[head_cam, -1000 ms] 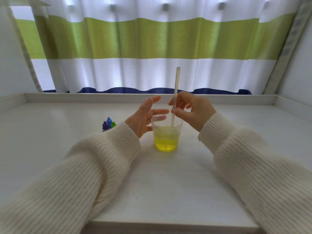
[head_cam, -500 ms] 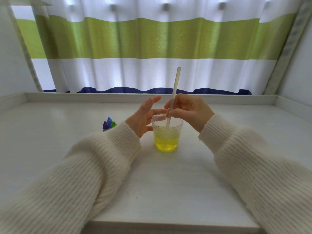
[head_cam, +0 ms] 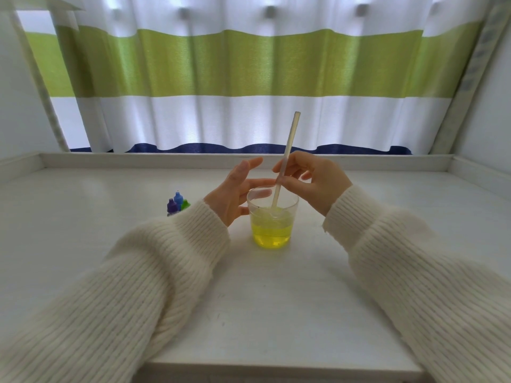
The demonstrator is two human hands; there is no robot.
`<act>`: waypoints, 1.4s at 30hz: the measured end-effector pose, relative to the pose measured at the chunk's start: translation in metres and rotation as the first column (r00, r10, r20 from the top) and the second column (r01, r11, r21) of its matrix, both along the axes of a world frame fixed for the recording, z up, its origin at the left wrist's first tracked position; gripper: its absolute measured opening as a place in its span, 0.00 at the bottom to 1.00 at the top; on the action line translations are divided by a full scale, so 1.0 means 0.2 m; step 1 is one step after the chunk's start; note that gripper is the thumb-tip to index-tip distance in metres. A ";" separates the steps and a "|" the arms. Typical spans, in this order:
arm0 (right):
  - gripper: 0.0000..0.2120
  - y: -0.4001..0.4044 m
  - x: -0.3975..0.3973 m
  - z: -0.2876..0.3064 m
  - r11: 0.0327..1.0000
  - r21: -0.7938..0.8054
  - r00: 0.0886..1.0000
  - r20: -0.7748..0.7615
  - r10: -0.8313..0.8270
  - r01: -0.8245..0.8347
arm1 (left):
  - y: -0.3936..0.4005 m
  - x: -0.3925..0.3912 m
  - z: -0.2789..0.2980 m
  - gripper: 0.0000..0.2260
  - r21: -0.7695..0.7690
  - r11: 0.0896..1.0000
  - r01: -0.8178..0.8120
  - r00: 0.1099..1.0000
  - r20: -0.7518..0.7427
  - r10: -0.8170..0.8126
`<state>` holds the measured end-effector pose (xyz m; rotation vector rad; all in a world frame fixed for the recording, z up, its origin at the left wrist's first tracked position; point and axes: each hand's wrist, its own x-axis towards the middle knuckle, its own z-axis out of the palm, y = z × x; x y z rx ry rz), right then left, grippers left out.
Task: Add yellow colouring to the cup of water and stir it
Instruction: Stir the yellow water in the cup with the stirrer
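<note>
A clear plastic cup (head_cam: 272,217) of yellow water stands at the middle of the white table (head_cam: 276,299). A pale straw (head_cam: 289,145) leans in it, its lower end in the water and its top tilted up to the right. My right hand (head_cam: 312,181) pinches the straw just above the rim. My left hand (head_cam: 235,189) is at the cup's left side with fingers spread, two fingers resting against the rim and wall.
Small colouring bottles (head_cam: 177,205), purple, blue and green, stand left of the cup, partly hidden by my left sleeve. A raised ledge (head_cam: 166,158) runs along the table's back edge under a striped curtain.
The straw's lower end has swept to the left inside the cup and back a little as my right hand moved it. My left hand has stayed in place.
</note>
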<state>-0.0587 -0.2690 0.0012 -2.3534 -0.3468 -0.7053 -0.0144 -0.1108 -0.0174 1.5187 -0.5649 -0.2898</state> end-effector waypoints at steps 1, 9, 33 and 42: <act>0.05 -0.01 0.00 0.00 1.000 -0.020 1.000 0.009 -0.011 0.011 | 0.00 0.00 0.00 0.28 0.002 1.000 0.000 1.000 0.002 0.000; 0.04 -0.02 0.00 0.00 1.000 0.008 1.000 0.009 -0.018 0.018 | 0.00 0.00 0.00 0.27 0.005 1.000 0.006 1.000 0.013 -0.006; 0.05 0.01 0.01 -0.01 0.998 0.047 0.999 -0.026 0.041 -0.040 | 0.00 0.02 -0.01 0.28 0.007 1.000 0.012 1.000 0.013 -0.012; 0.05 -0.03 0.02 0.00 0.999 -0.045 0.999 0.039 -0.027 0.029 | 0.00 0.00 0.00 0.28 0.010 1.000 0.015 1.000 0.010 -0.015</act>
